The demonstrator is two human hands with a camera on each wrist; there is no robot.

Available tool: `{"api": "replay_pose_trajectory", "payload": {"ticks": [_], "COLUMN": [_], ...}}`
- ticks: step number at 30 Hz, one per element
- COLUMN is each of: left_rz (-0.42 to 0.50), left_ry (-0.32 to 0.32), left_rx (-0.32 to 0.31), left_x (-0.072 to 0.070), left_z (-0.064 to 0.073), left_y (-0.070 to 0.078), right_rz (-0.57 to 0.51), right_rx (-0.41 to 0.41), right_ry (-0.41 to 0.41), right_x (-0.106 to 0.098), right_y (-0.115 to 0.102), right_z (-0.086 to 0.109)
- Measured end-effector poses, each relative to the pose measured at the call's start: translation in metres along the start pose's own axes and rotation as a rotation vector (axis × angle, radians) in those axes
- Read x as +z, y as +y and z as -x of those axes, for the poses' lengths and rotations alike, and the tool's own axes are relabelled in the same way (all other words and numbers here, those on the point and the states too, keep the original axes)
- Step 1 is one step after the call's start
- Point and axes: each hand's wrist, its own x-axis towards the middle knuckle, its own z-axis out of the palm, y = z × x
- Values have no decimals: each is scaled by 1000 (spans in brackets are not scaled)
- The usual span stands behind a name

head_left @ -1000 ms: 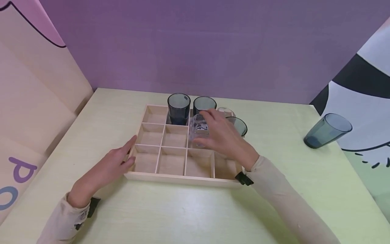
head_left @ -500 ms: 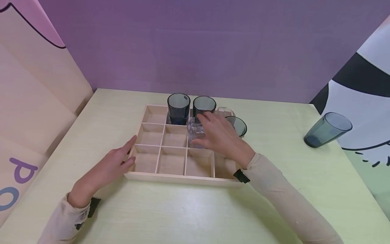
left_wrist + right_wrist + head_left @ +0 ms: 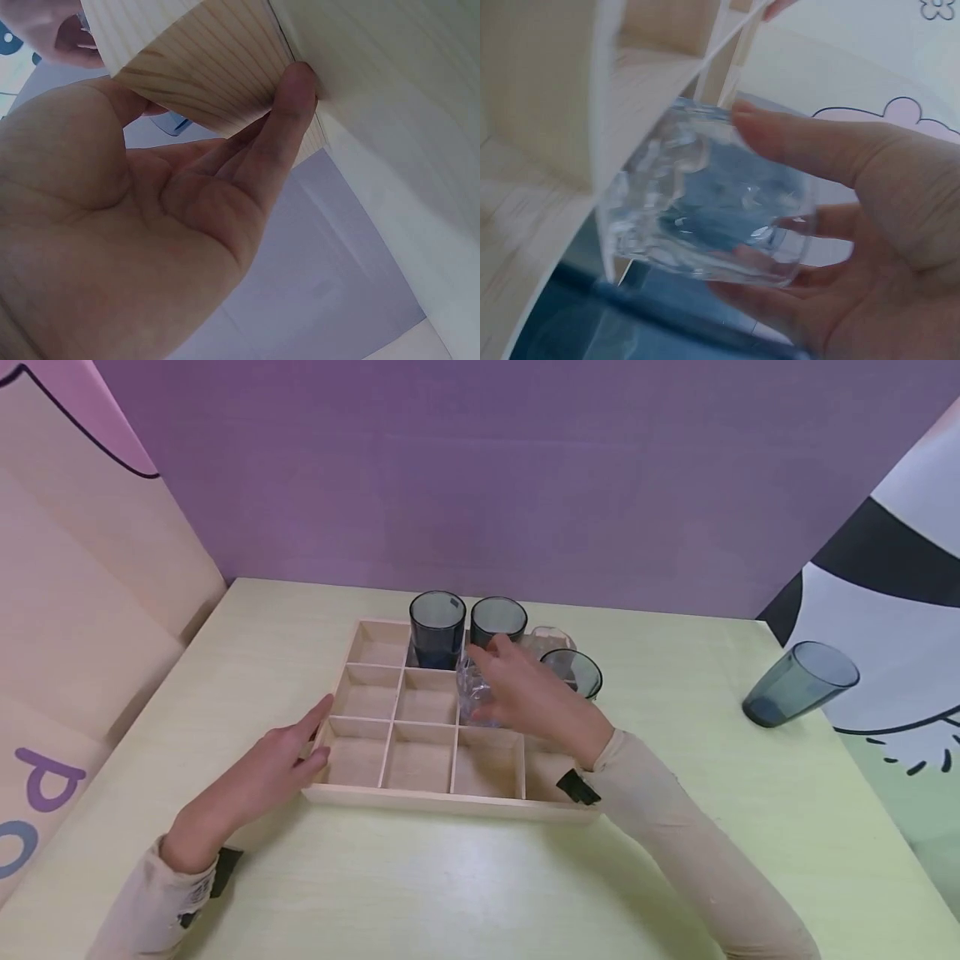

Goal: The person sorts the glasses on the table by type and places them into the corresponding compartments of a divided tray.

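My left hand touches the left wall of a divided wooden box, its index finger and thumb stretched against the outside. In the left wrist view, a fingertip lies low along the wood, near the tabletop. My right hand grips a clear, faceted drinking glass at the middle-row compartment third from the left. In the right wrist view, thumb and fingers curve round the glass, whose patterned end overlaps the dividers. Part of this glass is hidden behind my right hand in the head view.
Two smoky grey glasses stand in the back row. A clear glass shows behind my right hand, with another grey glass close beside the wrist. A tall blue-grey glass stands at the table's right side. A purple panel borders the back.
My right hand has shifted left and slightly turned with the clear glass, which sits closer to the compartment's left divider. The left hand keeps its place at the box.
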Motion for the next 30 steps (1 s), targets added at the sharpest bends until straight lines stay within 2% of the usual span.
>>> {"api": "replay_pose_trajectory", "payload": {"ticks": [5, 12, 19, 23, 30], "left_rz": [5, 10, 21, 19, 16], "left_ry": [1, 2, -3, -9, -3], "left_rx": [3, 4, 4, -6, -10], "left_x": [1, 2, 3, 4, 2], "left_z": [0, -1, -5, -6, -3], "left_y": [0, 0, 1, 2, 2], "right_rz": [-24, -47, -70, -41, -7], "right_rx": [38, 32, 98, 100, 43], "right_ry": [-108, -136, -190, -178, -84], "right_x": [3, 9, 11, 12, 10], "right_y": [-3, 3, 4, 2, -2], "right_z": [-1, 2, 2, 6, 17]}}
